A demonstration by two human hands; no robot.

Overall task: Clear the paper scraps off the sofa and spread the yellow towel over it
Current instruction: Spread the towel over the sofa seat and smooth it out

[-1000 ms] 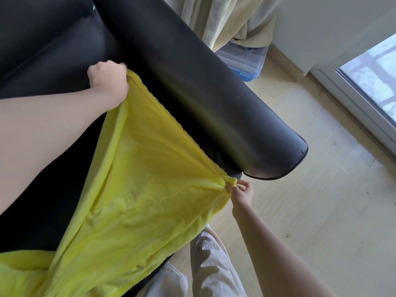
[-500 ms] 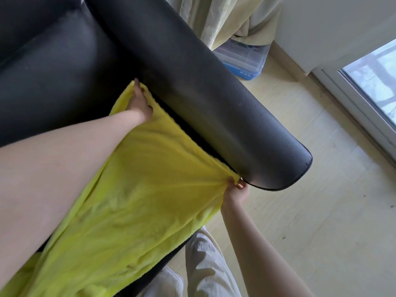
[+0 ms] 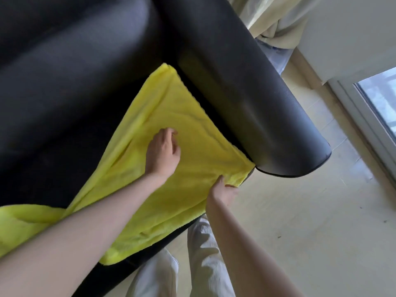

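Spreading step in hand; no paper scraps visible on the sofa (image 3: 70,108). Yellow towel (image 3: 171,129) lies on the seat, one edge along the armrest (image 3: 252,97), far corner tucked at the backrest. Left hand (image 3: 164,154) over the cloth's middle, fingers loosely curled, gripping nothing. Right hand (image 3: 222,192) pinches the front corner. Wrinkled bunch at lower left. Next move likely: smooth and pull that side flat.

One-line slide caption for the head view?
Left hand smooths the yellow towel on the black sofa; right hand holds its front corner.
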